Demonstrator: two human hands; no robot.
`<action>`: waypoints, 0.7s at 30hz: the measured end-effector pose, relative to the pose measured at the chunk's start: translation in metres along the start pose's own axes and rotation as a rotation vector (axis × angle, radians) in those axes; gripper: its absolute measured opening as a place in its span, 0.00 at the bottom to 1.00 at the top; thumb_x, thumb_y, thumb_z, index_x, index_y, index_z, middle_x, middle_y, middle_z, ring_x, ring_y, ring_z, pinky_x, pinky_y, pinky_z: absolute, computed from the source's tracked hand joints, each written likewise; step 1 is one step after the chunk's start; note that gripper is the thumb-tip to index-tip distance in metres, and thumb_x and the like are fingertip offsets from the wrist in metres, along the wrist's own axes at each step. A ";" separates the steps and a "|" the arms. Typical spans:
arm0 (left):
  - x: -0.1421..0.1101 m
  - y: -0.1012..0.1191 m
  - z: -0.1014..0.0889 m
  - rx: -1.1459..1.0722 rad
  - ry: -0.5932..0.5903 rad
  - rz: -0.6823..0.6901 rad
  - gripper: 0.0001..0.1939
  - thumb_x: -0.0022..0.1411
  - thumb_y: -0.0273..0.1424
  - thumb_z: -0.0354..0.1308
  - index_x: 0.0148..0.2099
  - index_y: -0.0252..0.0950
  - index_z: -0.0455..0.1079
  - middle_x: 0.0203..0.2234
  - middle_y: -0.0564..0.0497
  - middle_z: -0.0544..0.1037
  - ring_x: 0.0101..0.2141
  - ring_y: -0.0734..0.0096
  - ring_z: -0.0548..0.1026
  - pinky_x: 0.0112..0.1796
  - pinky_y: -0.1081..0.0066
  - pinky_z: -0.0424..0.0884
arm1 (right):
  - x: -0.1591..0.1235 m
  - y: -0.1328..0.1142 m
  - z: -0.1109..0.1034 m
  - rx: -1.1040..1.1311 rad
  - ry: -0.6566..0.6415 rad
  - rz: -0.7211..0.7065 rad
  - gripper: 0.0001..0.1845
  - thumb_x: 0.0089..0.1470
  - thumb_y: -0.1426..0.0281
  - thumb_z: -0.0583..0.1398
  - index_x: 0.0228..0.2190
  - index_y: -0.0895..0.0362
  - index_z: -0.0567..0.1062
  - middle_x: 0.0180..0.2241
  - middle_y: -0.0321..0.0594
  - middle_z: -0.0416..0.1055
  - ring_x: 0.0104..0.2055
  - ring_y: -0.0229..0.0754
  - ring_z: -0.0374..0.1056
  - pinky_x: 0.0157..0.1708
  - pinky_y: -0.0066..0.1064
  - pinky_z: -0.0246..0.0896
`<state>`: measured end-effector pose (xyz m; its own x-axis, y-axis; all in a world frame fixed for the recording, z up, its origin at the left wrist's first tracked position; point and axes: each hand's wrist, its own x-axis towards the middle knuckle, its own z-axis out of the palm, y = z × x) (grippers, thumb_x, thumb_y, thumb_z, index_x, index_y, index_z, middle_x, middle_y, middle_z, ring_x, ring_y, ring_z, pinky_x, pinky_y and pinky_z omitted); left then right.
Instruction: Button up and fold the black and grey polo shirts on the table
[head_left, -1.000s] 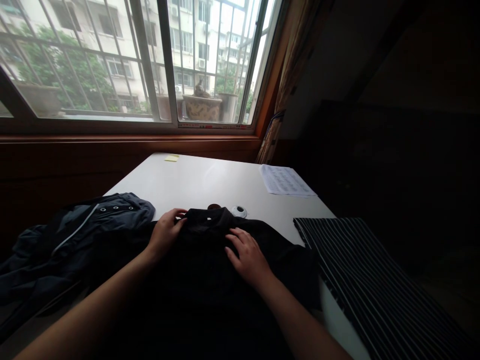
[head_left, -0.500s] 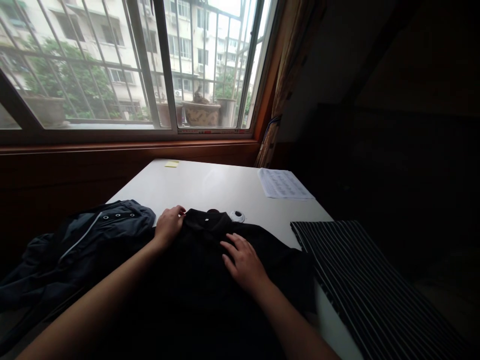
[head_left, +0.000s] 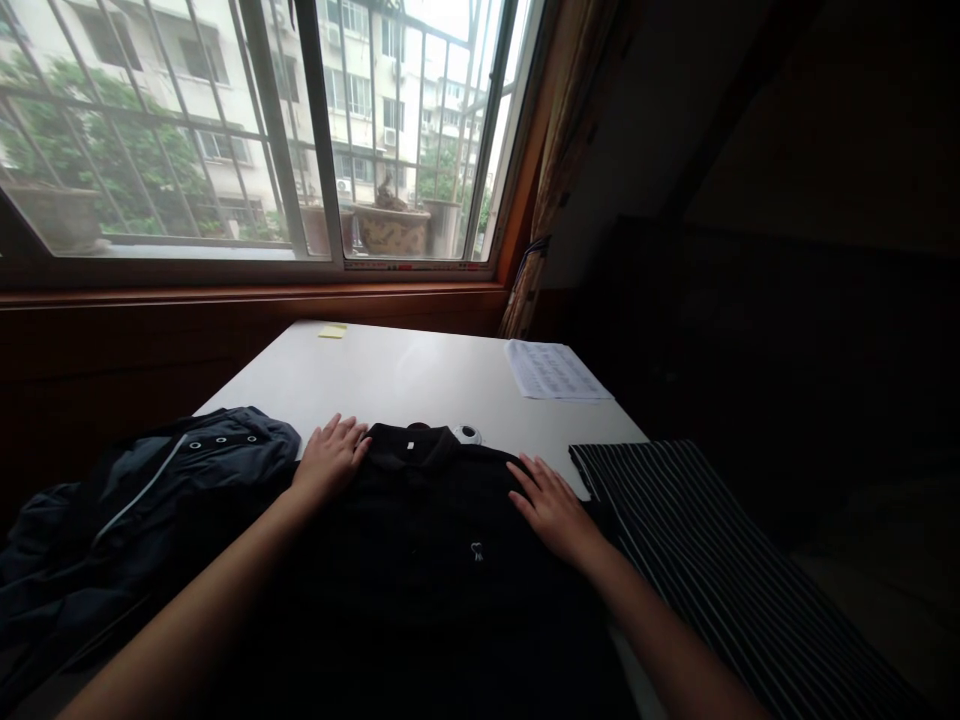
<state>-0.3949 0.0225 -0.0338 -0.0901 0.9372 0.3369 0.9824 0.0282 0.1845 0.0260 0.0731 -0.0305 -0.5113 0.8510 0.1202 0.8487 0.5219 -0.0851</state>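
A black polo shirt [head_left: 420,590] lies front side up across the near part of the white table [head_left: 390,375], its collar toward the window. A small light emblem shows on its chest, and a white label sits inside the collar. My left hand [head_left: 330,458] rests flat on the shoulder left of the collar, fingers stretched out. On the opposite shoulder lies my right hand [head_left: 553,505], its fingers spread on the cloth. Neither hand grips anything. The lower part of the shirt is too dark to make out.
A dark jacket [head_left: 150,510] with eyelets lies heaped at the left. Black-and-white striped cloth [head_left: 697,540] covers the right edge. Printed sheets [head_left: 556,370] and a yellow sticky note [head_left: 332,331] are farther back. Beyond the collar sits a small white round object [head_left: 468,434].
My right hand has moved right from beside the collar to the shoulder, uncovering the chest emblem. My left hand's fingers have flattened onto the cloth. The view has shifted slightly.
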 end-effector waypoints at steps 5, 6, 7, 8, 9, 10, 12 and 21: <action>-0.002 -0.017 -0.001 0.113 -0.049 -0.038 0.23 0.73 0.39 0.43 0.64 0.40 0.64 0.65 0.42 0.64 0.67 0.45 0.53 0.60 0.43 0.56 | -0.027 0.005 0.004 -0.046 0.026 0.030 0.30 0.68 0.55 0.48 0.67 0.47 0.57 0.71 0.39 0.48 0.72 0.51 0.44 0.69 0.49 0.44; -0.002 -0.017 -0.004 0.112 -0.018 -0.032 0.23 0.72 0.38 0.44 0.64 0.39 0.65 0.65 0.41 0.64 0.67 0.45 0.54 0.60 0.43 0.55 | -0.031 0.006 0.004 -0.049 0.033 0.034 0.30 0.68 0.55 0.47 0.67 0.48 0.58 0.71 0.39 0.48 0.72 0.51 0.44 0.68 0.50 0.44; -0.002 -0.015 -0.008 0.105 0.025 -0.015 0.22 0.72 0.38 0.44 0.63 0.38 0.65 0.64 0.41 0.65 0.66 0.45 0.56 0.61 0.43 0.55 | -0.034 0.006 0.005 -0.051 0.037 0.036 0.30 0.68 0.55 0.47 0.67 0.48 0.58 0.71 0.39 0.48 0.72 0.51 0.44 0.68 0.50 0.45; -0.002 -0.011 -0.014 0.092 0.071 0.014 0.21 0.72 0.36 0.45 0.62 0.38 0.66 0.63 0.41 0.66 0.66 0.47 0.57 0.62 0.44 0.54 | -0.036 0.007 0.004 -0.051 0.037 0.039 0.30 0.68 0.55 0.47 0.67 0.47 0.58 0.71 0.39 0.48 0.72 0.52 0.45 0.68 0.50 0.45; -0.004 -0.006 -0.022 0.074 0.109 0.054 0.20 0.71 0.35 0.46 0.60 0.39 0.67 0.62 0.41 0.68 0.64 0.48 0.59 0.62 0.45 0.54 | -0.038 0.007 0.003 -0.050 0.032 0.047 0.30 0.67 0.54 0.48 0.67 0.47 0.58 0.71 0.39 0.48 0.72 0.52 0.45 0.68 0.50 0.46; -0.007 0.000 -0.030 0.050 0.130 0.102 0.18 0.71 0.34 0.47 0.58 0.40 0.69 0.59 0.42 0.70 0.62 0.49 0.62 0.61 0.47 0.56 | -0.039 0.007 0.001 -0.049 0.023 0.061 0.30 0.67 0.54 0.48 0.67 0.47 0.59 0.70 0.39 0.49 0.72 0.53 0.45 0.67 0.51 0.47; -0.017 0.016 -0.044 -0.002 0.096 0.208 0.14 0.69 0.31 0.49 0.52 0.40 0.73 0.50 0.42 0.75 0.55 0.51 0.69 0.57 0.51 0.64 | -0.036 0.003 -0.006 -0.043 0.016 0.081 0.29 0.66 0.56 0.50 0.65 0.48 0.62 0.69 0.40 0.52 0.71 0.55 0.47 0.67 0.52 0.49; -0.066 0.046 -0.018 -0.043 -0.065 0.202 0.25 0.70 0.42 0.51 0.63 0.37 0.66 0.64 0.40 0.66 0.63 0.49 0.63 0.63 0.49 0.56 | 0.031 -0.094 -0.016 0.123 0.068 -0.194 0.27 0.64 0.59 0.54 0.60 0.59 0.70 0.64 0.50 0.62 0.67 0.52 0.57 0.66 0.46 0.53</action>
<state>-0.3469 -0.0445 -0.0315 0.1204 0.9427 0.3113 0.9714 -0.1764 0.1586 -0.0678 0.0492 -0.0025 -0.6490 0.7305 0.2125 0.7107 0.6818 -0.1730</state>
